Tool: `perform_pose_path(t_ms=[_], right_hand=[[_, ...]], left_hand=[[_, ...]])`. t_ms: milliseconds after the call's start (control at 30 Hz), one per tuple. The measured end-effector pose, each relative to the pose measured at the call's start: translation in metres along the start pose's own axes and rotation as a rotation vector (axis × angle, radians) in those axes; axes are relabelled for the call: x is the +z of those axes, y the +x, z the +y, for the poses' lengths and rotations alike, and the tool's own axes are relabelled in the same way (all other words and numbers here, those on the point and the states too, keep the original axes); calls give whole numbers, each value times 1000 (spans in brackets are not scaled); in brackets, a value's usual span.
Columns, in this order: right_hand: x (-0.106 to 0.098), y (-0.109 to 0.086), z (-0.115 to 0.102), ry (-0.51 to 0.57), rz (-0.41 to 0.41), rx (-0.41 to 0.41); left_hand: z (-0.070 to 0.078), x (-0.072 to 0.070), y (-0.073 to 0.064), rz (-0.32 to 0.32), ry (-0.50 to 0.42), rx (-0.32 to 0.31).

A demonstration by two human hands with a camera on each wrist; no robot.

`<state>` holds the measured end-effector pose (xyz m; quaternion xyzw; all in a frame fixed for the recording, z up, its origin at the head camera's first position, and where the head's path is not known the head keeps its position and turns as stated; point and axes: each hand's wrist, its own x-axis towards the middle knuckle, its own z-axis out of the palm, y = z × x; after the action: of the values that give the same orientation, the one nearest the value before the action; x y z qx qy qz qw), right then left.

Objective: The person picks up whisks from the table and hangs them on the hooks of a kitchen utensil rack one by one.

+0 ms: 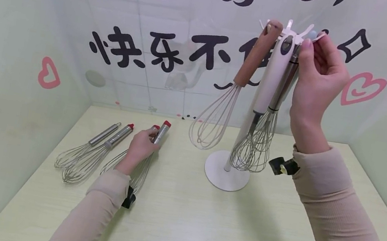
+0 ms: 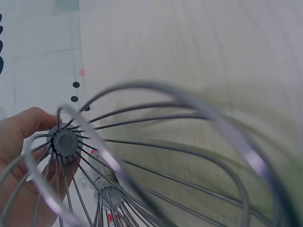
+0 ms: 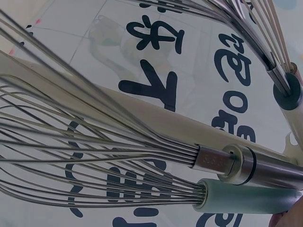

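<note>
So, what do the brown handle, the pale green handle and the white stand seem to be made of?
Brown handle: probably wood, matte; warm brown, though no grain shows clearly.
Pale green handle: likely plastic or silicone, satin; smooth, evenly coloured.
White stand: perhaps painted metal, smooth; thin, evenly white base.

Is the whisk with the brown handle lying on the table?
No, the brown-handled whisk hangs from the white stand.

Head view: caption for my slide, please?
Left hand grips a steel whisk; right hand is at the top of a white rack.
</note>
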<state>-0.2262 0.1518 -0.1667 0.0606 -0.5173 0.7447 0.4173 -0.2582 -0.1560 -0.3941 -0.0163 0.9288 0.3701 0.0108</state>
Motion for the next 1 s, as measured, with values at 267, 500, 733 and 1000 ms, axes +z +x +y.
perform_pose_path(t_ms=[267, 500, 733, 1000], right_hand=[[1, -2, -4, -3, 7, 16], [2, -3, -7, -16, 6, 16], [0, 1, -4, -34, -1, 17], [-2, 5, 0, -34, -12, 21]], left_hand=[[3, 1, 0, -2, -25, -2], [7, 1, 1, 4, -65, 19], [12, 0, 1, 10, -77, 38], [16, 1, 1, 27, -92, 39]])
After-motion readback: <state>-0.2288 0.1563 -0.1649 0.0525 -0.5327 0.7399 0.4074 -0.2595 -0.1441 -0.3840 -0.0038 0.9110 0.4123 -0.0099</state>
